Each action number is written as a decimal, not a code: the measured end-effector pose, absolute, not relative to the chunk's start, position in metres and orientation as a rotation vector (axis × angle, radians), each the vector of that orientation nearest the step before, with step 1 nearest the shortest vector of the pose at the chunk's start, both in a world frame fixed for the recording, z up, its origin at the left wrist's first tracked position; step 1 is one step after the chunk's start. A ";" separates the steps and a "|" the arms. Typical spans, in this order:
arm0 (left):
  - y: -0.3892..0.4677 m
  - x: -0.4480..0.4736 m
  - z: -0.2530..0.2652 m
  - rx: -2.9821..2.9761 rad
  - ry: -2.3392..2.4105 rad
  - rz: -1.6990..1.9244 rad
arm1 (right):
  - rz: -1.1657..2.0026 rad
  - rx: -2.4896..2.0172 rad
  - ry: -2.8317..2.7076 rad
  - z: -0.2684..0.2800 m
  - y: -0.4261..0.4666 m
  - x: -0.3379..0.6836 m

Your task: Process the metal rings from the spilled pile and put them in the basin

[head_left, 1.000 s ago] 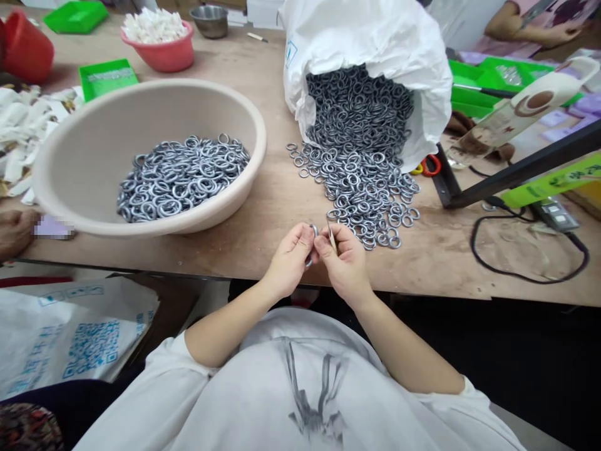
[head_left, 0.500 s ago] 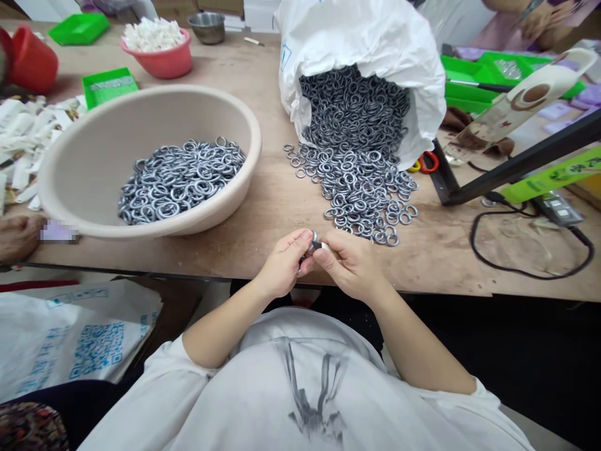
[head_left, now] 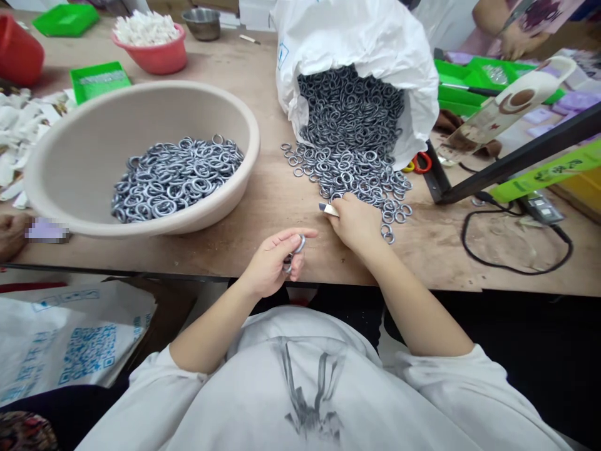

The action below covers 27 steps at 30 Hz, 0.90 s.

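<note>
My left hand (head_left: pixel 272 262) is closed around a few grey rings; one ring (head_left: pixel 299 243) stands upright between thumb and fingers, and others are partly hidden in the palm. My right hand (head_left: pixel 357 224) reaches to the near edge of the loose grey rings (head_left: pixel 350 169) on the table. A small white-handled tool with a dark flat tip (head_left: pixel 330 210) sticks out of its grip, pointing left. The fingertips of that hand are hidden, so whether they also touch a ring cannot be told.
A wide beige basin (head_left: pixel 141 100) of rings stands left, a white sack (head_left: pixel 357 37) spilling rings ahead. Further off are a red bowl (head_left: pixel 154 56) of white pieces and a green tray (head_left: pixel 99 81). At right stand a black metal frame (head_left: pixel 511 160) and a cable (head_left: pixel 469 250). Other people's hands show.
My hands have parted. The right one has moved forward and right to the ring pile with the white-handled tool, while the left stays near the table edge with its rings.
</note>
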<state>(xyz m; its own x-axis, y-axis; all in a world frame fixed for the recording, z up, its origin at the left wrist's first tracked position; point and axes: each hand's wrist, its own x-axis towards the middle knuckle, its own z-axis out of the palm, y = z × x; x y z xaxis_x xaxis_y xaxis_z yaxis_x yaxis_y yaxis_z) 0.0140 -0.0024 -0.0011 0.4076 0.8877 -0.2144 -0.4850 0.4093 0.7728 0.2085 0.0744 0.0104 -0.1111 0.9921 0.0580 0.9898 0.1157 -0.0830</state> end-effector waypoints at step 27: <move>0.003 0.042 -0.010 0.774 0.713 1.026 | 1.501 -1.057 -1.021 -0.007 0.012 0.168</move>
<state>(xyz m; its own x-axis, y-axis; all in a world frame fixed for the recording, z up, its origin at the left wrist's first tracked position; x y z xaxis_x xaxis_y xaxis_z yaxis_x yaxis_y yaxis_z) 0.0421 0.0027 -0.0100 0.3497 0.9245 -0.1520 -0.4647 0.3120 0.8287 0.1681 0.0125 -0.0067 -0.1240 0.9848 -0.1215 -0.2487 -0.1494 -0.9570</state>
